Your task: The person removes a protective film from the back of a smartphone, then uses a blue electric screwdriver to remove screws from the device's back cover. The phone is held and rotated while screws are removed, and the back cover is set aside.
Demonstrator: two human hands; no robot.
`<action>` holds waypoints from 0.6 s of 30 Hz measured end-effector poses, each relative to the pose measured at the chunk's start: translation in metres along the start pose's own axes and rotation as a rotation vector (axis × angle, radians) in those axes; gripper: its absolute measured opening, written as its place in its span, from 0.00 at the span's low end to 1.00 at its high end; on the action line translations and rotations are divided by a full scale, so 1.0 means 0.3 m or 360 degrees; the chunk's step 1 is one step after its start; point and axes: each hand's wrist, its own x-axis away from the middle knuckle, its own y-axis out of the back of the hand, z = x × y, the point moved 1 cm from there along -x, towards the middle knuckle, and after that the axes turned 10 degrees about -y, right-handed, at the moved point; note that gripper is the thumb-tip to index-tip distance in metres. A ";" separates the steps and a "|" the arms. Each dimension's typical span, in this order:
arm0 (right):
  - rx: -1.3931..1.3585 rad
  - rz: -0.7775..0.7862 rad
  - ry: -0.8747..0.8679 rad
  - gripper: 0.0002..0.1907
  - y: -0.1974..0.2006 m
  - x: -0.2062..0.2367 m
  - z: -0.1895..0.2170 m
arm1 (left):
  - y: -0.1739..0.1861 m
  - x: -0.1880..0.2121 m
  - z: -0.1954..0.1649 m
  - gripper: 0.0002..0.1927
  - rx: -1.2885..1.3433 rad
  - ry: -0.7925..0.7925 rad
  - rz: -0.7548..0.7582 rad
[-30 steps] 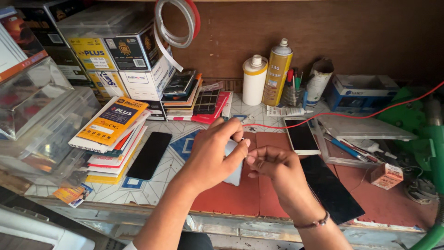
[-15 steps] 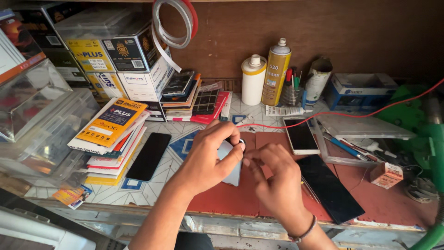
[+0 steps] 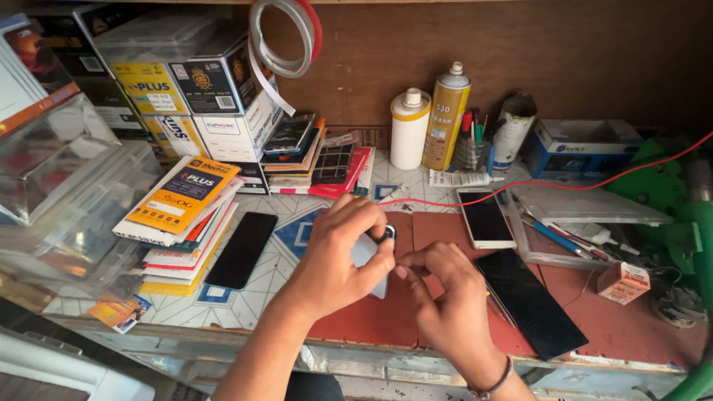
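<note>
Little had shifted since half a second earlier: left hand (image 3: 338, 256) still gripped the pale phone (image 3: 369, 255) over the red mat (image 3: 438, 230); right hand (image 3: 445, 301) pinched at its edge, fingers curled.

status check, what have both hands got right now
Left hand grips a pale phone, back up. Right hand pinches at its edge. Black glass panel lies beside, not blocking.

Brightness: pretty even daylight-ish, nothing dim.
Source: probably from above and front, hard to say.
Shadows: soft ones under the left hand (image 3: 338, 260) and right hand (image 3: 445, 304).
Glare: sheen on the clear plastic boxes (image 3: 67, 200).
Blur: corners smeared.
Distortion: wide-angle bending at the edges.
</note>
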 end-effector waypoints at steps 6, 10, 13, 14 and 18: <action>0.0122 0.0017 0.0242 0.07 -0.029 0.033 -0.003 | -0.001 -0.009 -0.003 0.16 -0.0119 -0.0028 0.0033; 0.0185 0.0075 -0.0072 0.05 -0.051 0.058 -0.033 | -0.001 -0.005 -0.007 0.14 -0.0125 -0.0019 0.0041; 0.0132 0.0149 -0.0340 0.06 -0.068 0.061 -0.082 | -0.004 -0.006 -0.006 0.13 -0.0099 -0.0006 0.0032; 0.0054 0.0239 -0.0611 0.06 -0.079 0.059 -0.106 | -0.004 -0.005 -0.007 0.14 -0.0098 -0.0007 0.0034; -0.0962 0.0601 -0.1152 0.10 -0.103 0.025 -0.184 | -0.001 0.005 -0.018 0.14 -0.0085 0.0038 0.0067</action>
